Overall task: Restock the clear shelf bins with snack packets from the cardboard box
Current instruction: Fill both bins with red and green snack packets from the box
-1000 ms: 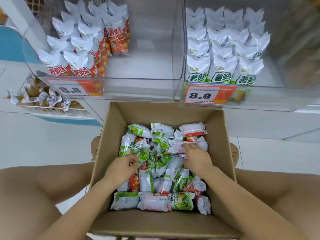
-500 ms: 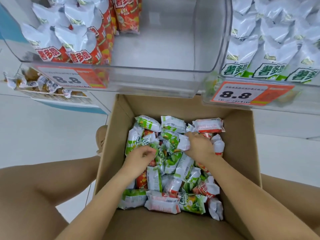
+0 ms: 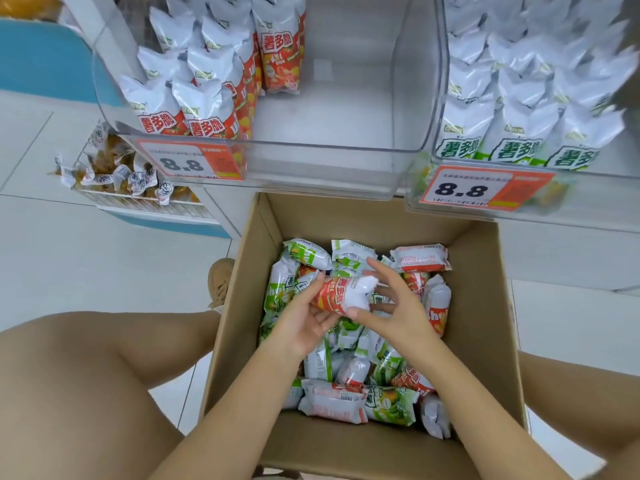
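Observation:
An open cardboard box (image 3: 485, 306) sits between my knees, filled with several red and green snack packets (image 3: 349, 403). Above the pile, a red and white packet (image 3: 341, 295) lies between both hands. My left hand (image 3: 301, 320) cups it from below and the left, fingers curled around its red end. My right hand (image 3: 388, 306) pinches its white end with thumb and fingers. Overhead, the left clear bin (image 3: 332, 168) holds red packets (image 3: 207, 98) on its left side; its right part is bare. The right clear bin (image 3: 588, 202) is packed with green packets (image 3: 519, 98).
Orange 8.8 price tags (image 3: 194, 162) hang on both bin fronts. A lower white wire basket (image 3: 138, 199) of wrapped sweets stands at the left. My bare thighs flank the box, and a tan shoe (image 3: 219, 280) rests on the pale tiled floor beside it.
Both hands were digging in the pile; now they have lifted one red packet up out of it and hold it together. The view has moved closer to the bins.

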`<state>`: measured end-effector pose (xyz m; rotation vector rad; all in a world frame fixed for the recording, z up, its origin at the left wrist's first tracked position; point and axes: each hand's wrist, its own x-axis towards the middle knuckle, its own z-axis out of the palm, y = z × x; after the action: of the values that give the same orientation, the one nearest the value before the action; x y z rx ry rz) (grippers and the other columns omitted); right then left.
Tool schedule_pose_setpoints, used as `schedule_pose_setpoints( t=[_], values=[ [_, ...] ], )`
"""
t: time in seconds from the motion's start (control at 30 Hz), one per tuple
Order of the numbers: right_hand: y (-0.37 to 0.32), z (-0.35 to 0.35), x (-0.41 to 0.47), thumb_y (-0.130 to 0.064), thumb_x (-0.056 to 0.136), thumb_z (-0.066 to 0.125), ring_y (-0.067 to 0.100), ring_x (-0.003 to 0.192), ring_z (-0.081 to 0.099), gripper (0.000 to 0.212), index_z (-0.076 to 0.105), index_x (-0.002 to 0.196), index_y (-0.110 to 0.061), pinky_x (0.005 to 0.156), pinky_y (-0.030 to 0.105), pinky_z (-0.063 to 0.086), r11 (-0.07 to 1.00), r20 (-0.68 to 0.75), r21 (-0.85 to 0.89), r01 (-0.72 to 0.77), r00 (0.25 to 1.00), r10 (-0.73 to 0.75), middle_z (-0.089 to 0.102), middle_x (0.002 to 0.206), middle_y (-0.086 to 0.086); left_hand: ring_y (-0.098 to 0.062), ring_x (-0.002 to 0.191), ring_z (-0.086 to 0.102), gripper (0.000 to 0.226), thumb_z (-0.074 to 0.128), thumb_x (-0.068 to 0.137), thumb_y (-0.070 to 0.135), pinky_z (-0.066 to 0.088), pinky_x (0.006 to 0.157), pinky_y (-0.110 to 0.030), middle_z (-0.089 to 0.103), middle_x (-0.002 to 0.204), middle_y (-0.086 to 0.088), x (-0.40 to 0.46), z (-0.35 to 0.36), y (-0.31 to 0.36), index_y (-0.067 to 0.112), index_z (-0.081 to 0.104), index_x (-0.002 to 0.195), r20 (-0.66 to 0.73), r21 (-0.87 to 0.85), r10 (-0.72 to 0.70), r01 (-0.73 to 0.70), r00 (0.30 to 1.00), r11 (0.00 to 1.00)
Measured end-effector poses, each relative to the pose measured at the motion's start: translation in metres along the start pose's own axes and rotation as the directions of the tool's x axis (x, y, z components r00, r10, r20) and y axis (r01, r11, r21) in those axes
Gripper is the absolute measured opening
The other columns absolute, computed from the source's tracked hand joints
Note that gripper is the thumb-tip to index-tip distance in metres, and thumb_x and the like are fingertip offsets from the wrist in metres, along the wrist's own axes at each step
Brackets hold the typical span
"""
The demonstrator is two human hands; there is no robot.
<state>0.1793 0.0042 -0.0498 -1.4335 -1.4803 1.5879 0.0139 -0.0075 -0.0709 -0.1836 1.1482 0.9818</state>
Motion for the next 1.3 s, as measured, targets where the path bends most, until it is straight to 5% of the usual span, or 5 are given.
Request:
schedule_pose_setpoints(
  t=[0.53, 0.77, 0.93, 1.1, 1.3],
  values=[
    [-0.009, -0.008, -0.035, -0.016, 0.089, 0.067, 0.009, 0.082, 0.066, 0.025, 0.06, 0.113, -0.017, 0.067, 0.018, 0.055, 0.883, -0.104, 0.368, -0.29, 0.931, 0.349, 0.066, 0.093, 0.002, -0.02, 0.101, 0.068, 0.07, 0.084, 0.067, 0.028, 0.052, 0.087, -0.033, 0.069, 0.115, -0.006, -0.032, -0.024, 0.011, 0.019, 0.055, 0.13, 0.227, 0.583, -0.024, -0.116, 0.973, 0.804],
    [-0.01, -0.009, -0.033, -0.026, 0.09, 0.065, 0.01, 0.093, 0.064, 0.03, 0.062, 0.117, -0.012, 0.068, 0.016, 0.054, 0.92, -0.07, 0.222, -0.324, 0.936, 0.346, 0.065, 0.11, 0.006, -0.01, 0.108, 0.064, 0.08, 0.085, 0.066, 0.044, 0.05, 0.095, -0.032, 0.065, 0.122, 0.005, -0.035, -0.014, 0.002, 0.022, 0.051, 0.135, 0.222, 0.92, -0.264, -0.112, 0.939, 0.376],
    [0.007, -0.041, -0.015, -0.03, 0.089, 0.065, 0.014, 0.095, 0.063, 0.023, 0.062, 0.109, -0.019, 0.073, 0.023, 0.05, 0.954, -0.284, -0.066, -0.293, 0.922, 0.263, 0.065, 0.101, -0.003, -0.014, 0.102, 0.064, 0.078, 0.081, 0.071, 0.045, 0.052, 0.077, -0.024, 0.063, 0.123, -0.002, -0.024, -0.026, 0.03, 0.015, 0.049, 0.135, 0.157, 0.901, -0.027, -0.132, 0.987, 0.414],
    [0.054, -0.043, -0.022, -0.018, 0.089, 0.059, 0.025, 0.104, 0.06, 0.041, 0.051, 0.129, -0.019, 0.08, 0.032, 0.049, 0.518, -0.092, -0.815, -0.259, 0.941, 0.325, 0.062, 0.115, 0.006, -0.016, 0.104, 0.067, 0.051, 0.075, 0.076, 0.034, 0.052, 0.079, -0.026, 0.072, 0.108, 0.002, -0.029, -0.035, 0.044, 0.018, 0.06, 0.122, 0.17, 0.767, 0.078, -0.181, 0.982, 0.616],
    [0.094, -0.032, -0.031, -0.002, 0.09, 0.05, 0.027, 0.124, 0.044, 0.056, 0.035, 0.144, -0.014, 0.092, 0.038, 0.047, 0.039, 0.12, -0.992, 0.118, 0.815, 0.567, 0.048, 0.134, 0.011, -0.016, 0.108, 0.065, 0.093, 0.084, 0.064, 0.047, 0.053, 0.087, -0.03, 0.068, 0.12, -0.001, -0.026, -0.05, 0.037, 0.012, 0.045, 0.14, 0.13, 0.752, 0.061, -0.138, 0.99, 0.644]
  ],
)
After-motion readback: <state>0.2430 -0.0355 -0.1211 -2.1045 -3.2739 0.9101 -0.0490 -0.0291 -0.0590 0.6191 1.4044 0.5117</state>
